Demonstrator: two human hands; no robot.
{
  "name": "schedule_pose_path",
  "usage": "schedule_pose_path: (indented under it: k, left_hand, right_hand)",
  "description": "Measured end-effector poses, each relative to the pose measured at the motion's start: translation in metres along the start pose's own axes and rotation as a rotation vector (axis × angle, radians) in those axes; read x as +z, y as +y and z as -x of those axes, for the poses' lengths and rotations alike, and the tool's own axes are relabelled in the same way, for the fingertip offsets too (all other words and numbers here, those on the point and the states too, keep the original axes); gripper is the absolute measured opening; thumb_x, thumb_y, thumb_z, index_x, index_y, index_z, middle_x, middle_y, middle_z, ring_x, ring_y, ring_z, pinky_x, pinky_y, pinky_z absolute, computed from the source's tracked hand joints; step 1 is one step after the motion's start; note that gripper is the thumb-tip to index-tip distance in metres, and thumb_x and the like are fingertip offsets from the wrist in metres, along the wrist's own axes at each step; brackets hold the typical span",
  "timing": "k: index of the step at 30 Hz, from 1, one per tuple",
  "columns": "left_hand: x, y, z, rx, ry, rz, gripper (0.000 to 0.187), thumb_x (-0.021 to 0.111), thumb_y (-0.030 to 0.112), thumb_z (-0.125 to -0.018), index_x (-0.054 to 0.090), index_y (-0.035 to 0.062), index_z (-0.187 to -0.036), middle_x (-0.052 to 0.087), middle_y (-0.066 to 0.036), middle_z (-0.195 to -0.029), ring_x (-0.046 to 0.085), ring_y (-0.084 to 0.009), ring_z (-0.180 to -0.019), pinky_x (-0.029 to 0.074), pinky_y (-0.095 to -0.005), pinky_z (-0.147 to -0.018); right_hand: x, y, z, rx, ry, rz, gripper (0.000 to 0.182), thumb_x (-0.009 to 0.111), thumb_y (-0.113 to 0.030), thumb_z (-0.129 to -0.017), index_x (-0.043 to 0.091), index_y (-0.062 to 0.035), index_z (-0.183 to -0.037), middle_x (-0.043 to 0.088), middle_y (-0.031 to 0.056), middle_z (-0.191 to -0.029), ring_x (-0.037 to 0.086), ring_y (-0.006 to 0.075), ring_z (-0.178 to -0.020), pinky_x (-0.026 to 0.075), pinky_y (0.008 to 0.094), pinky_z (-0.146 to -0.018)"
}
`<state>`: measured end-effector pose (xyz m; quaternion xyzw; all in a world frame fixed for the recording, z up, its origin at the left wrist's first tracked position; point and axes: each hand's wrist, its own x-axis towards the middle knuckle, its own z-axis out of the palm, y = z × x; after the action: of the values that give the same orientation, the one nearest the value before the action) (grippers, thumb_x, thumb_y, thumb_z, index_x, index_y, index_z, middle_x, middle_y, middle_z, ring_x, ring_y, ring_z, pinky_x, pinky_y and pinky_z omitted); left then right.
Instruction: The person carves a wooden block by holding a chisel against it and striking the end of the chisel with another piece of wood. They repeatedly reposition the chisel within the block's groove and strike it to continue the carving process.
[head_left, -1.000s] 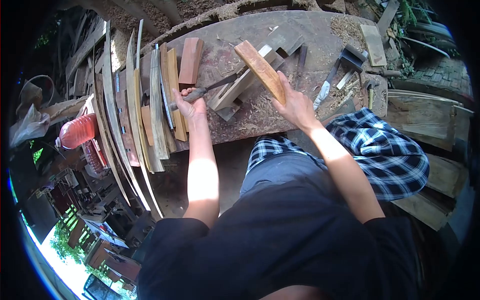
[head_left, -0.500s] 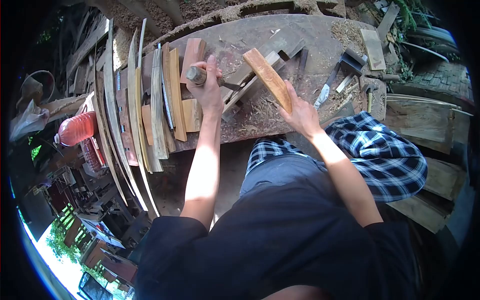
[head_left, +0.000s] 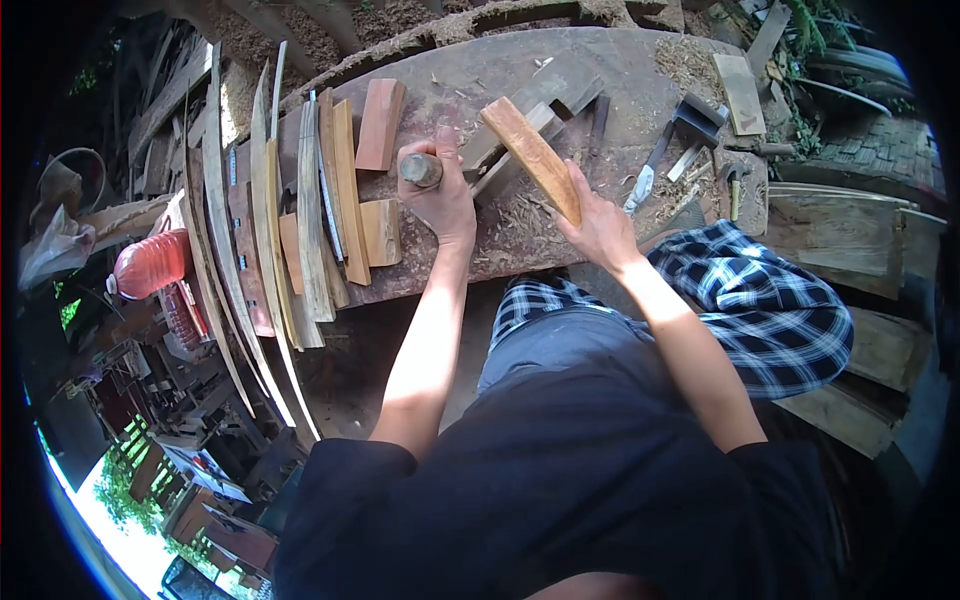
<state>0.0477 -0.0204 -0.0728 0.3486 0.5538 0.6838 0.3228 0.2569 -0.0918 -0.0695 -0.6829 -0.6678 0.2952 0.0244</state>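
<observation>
My left hand point(head_left: 438, 195) is closed around the round wooden handle point(head_left: 421, 170) of a tool, its butt end facing me; the rest of the tool is hidden behind the hand. My right hand point(head_left: 600, 225) grips the near end of an orange-brown wooden mallet-like bar point(head_left: 532, 158), which slants up and to the left. Beneath and behind the bar, grey wooden blocks point(head_left: 568, 82) lie on the worn workbench point(head_left: 450, 85) among shavings. A reddish wood block point(head_left: 381, 125) sits just beyond my left hand.
Long thin wood strips point(head_left: 312, 210) lie across the bench's left side. A pink-liquid bottle point(head_left: 150, 264) is at far left. On the right are a dark metal tool point(head_left: 700, 120), a hammer point(head_left: 735, 190) and a pale board point(head_left: 740, 93). Plaid cloth point(head_left: 760, 310) covers my right leg.
My left hand has moved right and slightly down, turning the handle's butt end toward me; the metal blade visible before is now hidden. My right hand and the bar have barely shifted left.
</observation>
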Motion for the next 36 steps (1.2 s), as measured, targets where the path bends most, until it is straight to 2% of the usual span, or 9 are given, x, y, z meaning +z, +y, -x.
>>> schedule_pose_path:
  k: [15, 19, 22, 23, 24, 26, 27, 30, 36]
  left_hand:
    - [0.004, -0.02, -0.002, 0.109, -0.03, -0.152, 0.024, 0.075, 0.017, -0.095, 0.056, 0.0079, -0.084, 0.056, 0.003, -0.07, 0.053, -0.005, -0.063, 0.044, -0.0218, -0.06]
    - [0.003, -0.017, 0.004, 0.07, -0.051, -0.076, 0.028, 0.078, 0.015, -0.092, 0.055, 0.0051, -0.08, 0.052, 0.003, -0.076, 0.047, -0.0087, -0.071, 0.043, -0.0246, -0.067]
    - [-0.013, -0.035, 0.013, 0.0, -0.261, 0.083, 0.021, 0.076, 0.013, -0.091, 0.065, 0.0031, -0.106, 0.066, -0.003, -0.097, 0.062, -0.0133, -0.092, 0.051, -0.0279, -0.086]
    - [-0.009, -0.035, 0.012, -0.338, -0.026, 0.349, 0.037, 0.074, 0.016, -0.093, 0.061, 0.0032, -0.125, 0.065, -0.007, -0.117, 0.062, -0.0176, -0.109, 0.05, -0.0331, -0.098]
    - [0.0, -0.037, 0.019, -0.019, -0.103, -0.028, 0.041, 0.069, 0.021, -0.098, 0.052, 0.0033, -0.131, 0.059, -0.008, -0.121, 0.058, -0.0194, -0.11, 0.046, -0.0352, -0.101]
    - [-0.018, -0.022, 0.015, -0.022, -0.323, -0.29, 0.034, 0.063, 0.027, -0.102, 0.052, 0.0037, -0.125, 0.054, -0.008, -0.116, 0.055, -0.0203, -0.105, 0.045, -0.0362, -0.096]
    - [-0.014, -0.015, 0.014, 0.169, -0.263, -0.348, 0.021, 0.064, 0.027, -0.103, 0.05, 0.0112, -0.102, 0.045, -0.001, -0.09, 0.045, -0.0126, -0.082, 0.041, -0.0291, -0.074]
    - [0.005, 0.035, 0.028, -0.22, -0.141, -0.462, 0.033, 0.062, 0.038, -0.103, 0.052, 0.0068, -0.097, 0.052, -0.007, -0.089, 0.05, -0.0159, -0.084, 0.043, -0.0321, -0.079]
    - [0.003, 0.002, 0.018, -0.07, -0.131, -0.307, 0.033, 0.065, 0.037, -0.101, 0.052, 0.0084, -0.093, 0.051, -0.003, -0.083, 0.048, -0.0139, -0.077, 0.044, -0.0294, -0.072]
  right_hand:
    - [-0.071, -0.043, -0.012, 0.044, -0.098, -0.36, 0.087, 0.064, -0.052, -0.086, 0.026, -0.0191, -0.158, 0.072, 0.0274, -0.105, 0.07, 0.0453, -0.1, 0.054, 0.0514, -0.095]
    - [-0.134, -0.11, 0.005, -0.3, 0.117, -0.581, 0.087, 0.067, -0.042, -0.085, 0.026, -0.0196, -0.158, 0.069, 0.0256, -0.113, 0.07, 0.0442, -0.096, 0.058, 0.0459, -0.088]
    - [-0.126, -0.113, 0.015, -0.695, 0.327, -0.496, 0.091, 0.069, -0.037, -0.082, 0.025, -0.0229, -0.16, 0.068, 0.0223, -0.115, 0.07, 0.042, -0.088, 0.06, 0.0443, -0.079]
    - [-0.127, -0.105, 0.021, -0.609, 0.132, -0.281, 0.089, 0.068, -0.036, -0.083, 0.025, -0.0244, -0.16, 0.07, 0.0211, -0.103, 0.071, 0.0395, -0.081, 0.06, 0.0445, -0.073]
    - [-0.124, -0.105, 0.021, -0.467, -0.074, -0.006, 0.09, 0.069, -0.037, -0.084, 0.024, -0.0258, -0.161, 0.068, 0.019, -0.089, 0.071, 0.0361, -0.072, 0.06, 0.0456, -0.067]
    - [-0.121, -0.105, 0.026, -0.448, -0.078, 0.043, 0.091, 0.071, -0.041, -0.084, 0.025, -0.025, -0.161, 0.067, 0.0176, -0.084, 0.069, 0.0335, -0.065, 0.059, 0.0449, -0.061]
    - [-0.122, -0.108, 0.029, -0.475, -0.023, 0.01, 0.091, 0.072, -0.043, -0.083, 0.026, -0.0248, -0.16, 0.066, 0.0161, -0.083, 0.068, 0.0319, -0.063, 0.058, 0.0431, -0.059]
    - [-0.119, -0.125, 0.051, -0.627, 0.187, -0.144, 0.095, 0.077, -0.039, -0.077, 0.031, -0.0256, -0.159, 0.061, 0.0115, -0.08, 0.067, 0.0255, -0.061, 0.055, 0.0374, -0.053]
    - [-0.108, -0.114, 0.029, -0.523, -0.026, 0.165, 0.095, 0.078, -0.038, -0.078, 0.027, -0.0276, -0.159, 0.061, 0.0115, -0.083, 0.066, 0.0252, -0.059, 0.053, 0.0368, -0.049]
